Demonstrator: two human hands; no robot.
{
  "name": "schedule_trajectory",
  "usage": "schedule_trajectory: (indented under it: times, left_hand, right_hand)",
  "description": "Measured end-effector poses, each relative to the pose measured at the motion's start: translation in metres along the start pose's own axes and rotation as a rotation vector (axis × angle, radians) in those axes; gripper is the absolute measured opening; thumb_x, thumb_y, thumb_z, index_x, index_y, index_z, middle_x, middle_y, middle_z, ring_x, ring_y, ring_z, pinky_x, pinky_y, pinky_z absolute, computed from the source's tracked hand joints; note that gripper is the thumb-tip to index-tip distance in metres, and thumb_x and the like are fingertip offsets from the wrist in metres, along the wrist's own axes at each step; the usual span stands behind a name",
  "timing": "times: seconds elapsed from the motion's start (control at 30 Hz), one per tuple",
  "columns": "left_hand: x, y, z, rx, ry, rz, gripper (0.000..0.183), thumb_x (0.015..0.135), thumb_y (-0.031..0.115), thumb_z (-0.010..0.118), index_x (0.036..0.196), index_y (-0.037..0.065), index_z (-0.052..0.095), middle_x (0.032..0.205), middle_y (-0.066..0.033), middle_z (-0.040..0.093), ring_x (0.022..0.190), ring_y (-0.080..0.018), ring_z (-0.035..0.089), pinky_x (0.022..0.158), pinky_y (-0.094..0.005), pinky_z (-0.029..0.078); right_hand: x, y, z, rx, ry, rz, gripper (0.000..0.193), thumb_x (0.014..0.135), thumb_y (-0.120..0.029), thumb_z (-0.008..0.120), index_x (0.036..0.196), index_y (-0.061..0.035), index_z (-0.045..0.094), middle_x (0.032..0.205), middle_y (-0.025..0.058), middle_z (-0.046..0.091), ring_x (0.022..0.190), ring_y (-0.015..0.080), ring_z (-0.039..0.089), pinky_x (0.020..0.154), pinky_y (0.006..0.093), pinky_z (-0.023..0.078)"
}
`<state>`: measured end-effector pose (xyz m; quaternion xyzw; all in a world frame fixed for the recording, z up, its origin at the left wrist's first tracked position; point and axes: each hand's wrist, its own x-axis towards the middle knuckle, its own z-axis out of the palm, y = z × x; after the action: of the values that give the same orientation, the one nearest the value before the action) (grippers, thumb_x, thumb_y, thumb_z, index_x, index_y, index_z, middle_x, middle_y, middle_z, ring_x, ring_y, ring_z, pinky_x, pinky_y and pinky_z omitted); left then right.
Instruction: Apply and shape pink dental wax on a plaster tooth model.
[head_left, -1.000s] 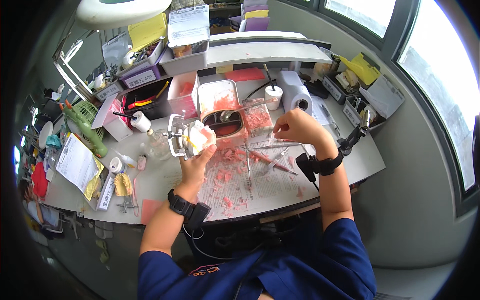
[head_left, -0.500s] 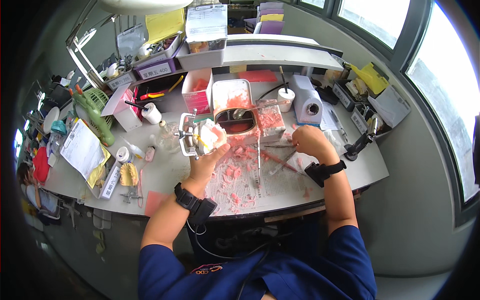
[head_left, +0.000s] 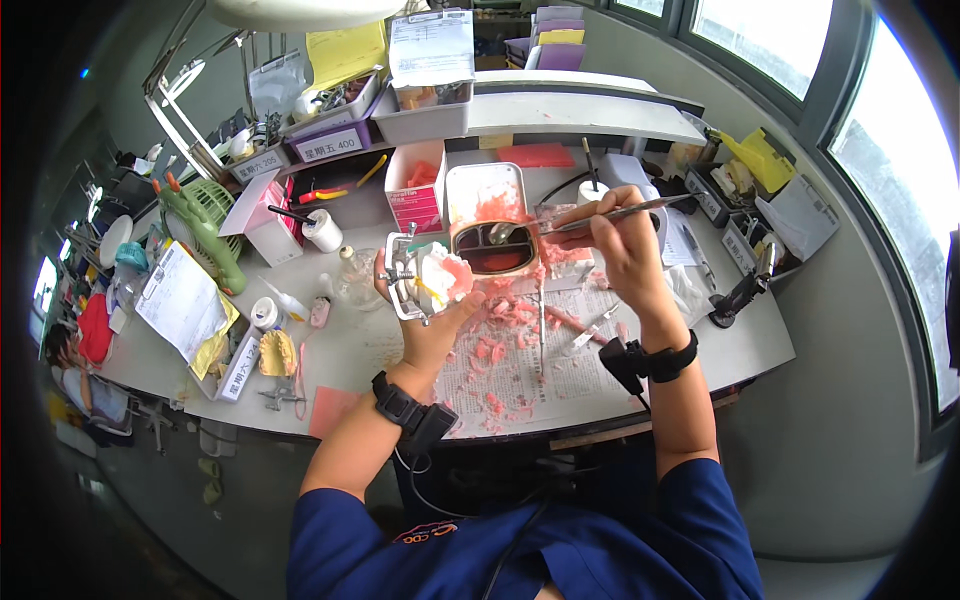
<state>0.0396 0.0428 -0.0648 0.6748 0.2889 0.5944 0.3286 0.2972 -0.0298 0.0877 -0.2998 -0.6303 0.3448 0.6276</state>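
My left hand [head_left: 432, 335] is closed around a metal dental articulator [head_left: 402, 276] carrying a white plaster model [head_left: 438, 280] with pink wax on it. It is held up just left of the wax pot [head_left: 492, 270], whose wells hold dark red melted wax. Raised at the pot's right side, my right hand [head_left: 632, 250] grips a slim metal wax knife [head_left: 652, 205], its dark pointed end sticking out to the right. Its other end lies near the pot's rim. A spoon-shaped metal tip [head_left: 500, 233] rests over the pot; the fingers partly hide what lies behind.
Pink wax shavings [head_left: 490, 350] litter the newspaper [head_left: 470, 395]. Tools lie on it, among them a pale-handled knife [head_left: 597, 328]. A pink wax box [head_left: 415, 190] and a white jar [head_left: 322, 232] stand behind. A yellowish dental cast [head_left: 278, 353] sits left, a small green fan [head_left: 195, 235] beyond.
My right hand has risen from the table beside the tools to the wax pot, now with the wax knife in it. My left hand still holds the articulator. The view has shifted slightly.
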Motion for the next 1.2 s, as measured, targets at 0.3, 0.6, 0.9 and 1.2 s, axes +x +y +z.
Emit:
schedule_trajectory:
  times: [0.3, 0.6, 0.9, 1.2]
  left_hand:
    - [0.005, 0.039, 0.017, 0.05, 0.052, 0.035, 0.055, 0.079, 0.005, 0.081, 0.124, 0.0, 0.05, 0.111, -0.0075, 0.063, 0.099, -0.0151, 0.061, 0.087, -0.03, 0.051]
    - [0.003, 0.05, 0.026, -0.119, 0.167, 0.123, 0.07, 0.082, 0.004, 0.077, 0.137, -0.001, 0.035, 0.11, -0.0092, 0.063, 0.101, -0.0177, 0.062, 0.089, -0.0327, 0.051]
    - [-0.006, 0.033, 0.01, -0.075, -0.039, -0.041, 0.072, 0.083, -0.007, 0.07, 0.141, 0.0, 0.027, 0.123, -0.0152, 0.057, 0.105, -0.0215, 0.062, 0.092, -0.0345, 0.052]
    - [-0.005, 0.031, 0.012, -0.107, 0.032, -0.09, 0.124, 0.071, -0.003, 0.081, 0.152, 0.008, -0.013, 0.125, -0.0137, 0.049, 0.109, -0.0223, 0.057, 0.097, -0.0383, 0.047]
  right_hand:
    - [-0.02, 0.049, 0.05, 0.215, -0.051, 0.139, 0.025, 0.088, 0.008, 0.063, 0.11, 0.0022, 0.052, 0.106, 0.0155, 0.066, 0.102, 0.0226, 0.067, 0.088, 0.0337, 0.057]
    - [-0.035, 0.046, 0.054, 0.156, -0.005, 0.105, 0.015, 0.088, 0.006, 0.065, 0.095, 0.0002, 0.053, 0.103, 0.0147, 0.069, 0.103, 0.0207, 0.066, 0.088, 0.0317, 0.054]
    - [-0.043, 0.056, 0.065, -0.036, -0.018, 0.017, 0.016, 0.086, 0.007, 0.067, 0.088, -0.0012, 0.053, 0.094, 0.012, 0.068, 0.097, 0.0187, 0.067, 0.083, 0.0305, 0.053]
    - [-0.044, 0.059, 0.063, -0.01, -0.09, -0.026, 0.019, 0.088, 0.012, 0.061, 0.091, -0.0002, 0.046, 0.101, 0.0216, 0.067, 0.108, 0.0291, 0.065, 0.094, 0.0374, 0.054]
